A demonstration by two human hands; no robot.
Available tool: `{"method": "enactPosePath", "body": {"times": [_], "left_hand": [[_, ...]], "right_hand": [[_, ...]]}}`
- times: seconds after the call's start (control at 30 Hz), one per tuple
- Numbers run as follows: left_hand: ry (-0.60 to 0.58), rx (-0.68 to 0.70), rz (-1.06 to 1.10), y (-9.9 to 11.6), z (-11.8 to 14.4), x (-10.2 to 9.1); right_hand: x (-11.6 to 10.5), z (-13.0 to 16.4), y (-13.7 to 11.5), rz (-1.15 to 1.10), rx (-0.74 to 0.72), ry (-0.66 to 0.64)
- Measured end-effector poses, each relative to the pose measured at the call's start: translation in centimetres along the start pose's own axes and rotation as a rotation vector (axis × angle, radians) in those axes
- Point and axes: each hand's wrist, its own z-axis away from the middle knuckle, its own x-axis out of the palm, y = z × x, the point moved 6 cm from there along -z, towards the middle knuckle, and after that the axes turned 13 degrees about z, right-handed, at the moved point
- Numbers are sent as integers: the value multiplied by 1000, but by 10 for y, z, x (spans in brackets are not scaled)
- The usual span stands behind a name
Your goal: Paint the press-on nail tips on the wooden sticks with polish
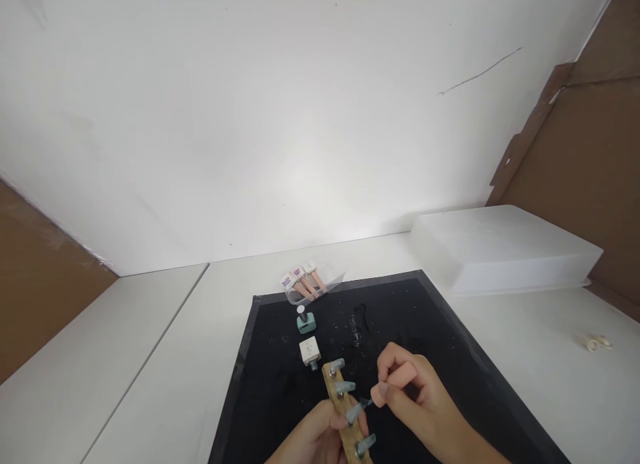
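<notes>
Left hand [313,437], half cut off, grips wooden stick [345,417]; right hand [417,397] pinches pink brush handle [387,392].

Two small bottles [308,335] on mat [440,331], box [505,251] behind-right.

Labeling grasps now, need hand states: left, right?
Left hand: closed on wooden stick of nail tips.
Right hand: fingers pinch a pink polish cap.

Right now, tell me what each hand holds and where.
Left hand grips the wooden stick at its lower part. Right hand pinches a small brush by its pink cap.
</notes>
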Motion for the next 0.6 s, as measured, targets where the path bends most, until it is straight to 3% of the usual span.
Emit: {"method": "enactPosePath", "body": {"times": [0.6], "left_hand": [[-3,-3,-1,5,5,5]], "right_hand": [[2,0,-2,-39,27,-33]]}}
